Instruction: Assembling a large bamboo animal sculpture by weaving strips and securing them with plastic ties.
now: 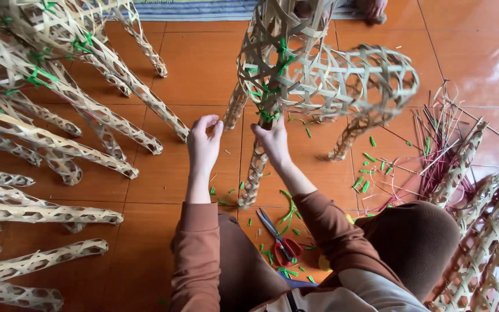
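Observation:
A woven bamboo animal frame (pixel 330 78) stands on the orange tiled floor (pixel 203 63), its legs and body tied with green strips. My right hand (pixel 272 141) presses against the front leg (pixel 255 173) just below a green tie (pixel 268 114), fingers closed on the weave. My left hand (pixel 204 144) is raised beside another front leg (pixel 235 107), its fingers curled with the tips near that leg; I cannot see anything in it. Both arms wear brown sleeves.
Several finished woven frames (pixel 59 86) lie at the left, more (pixel 492 231) at the right. Red-handled scissors (pixel 281 240) and green strip offcuts (pixel 371 170) lie on the floor between my knees. Loose bamboo slivers (pixel 440 138) are heaped at the right. Another person's foot (pixel 373 10) shows at the top.

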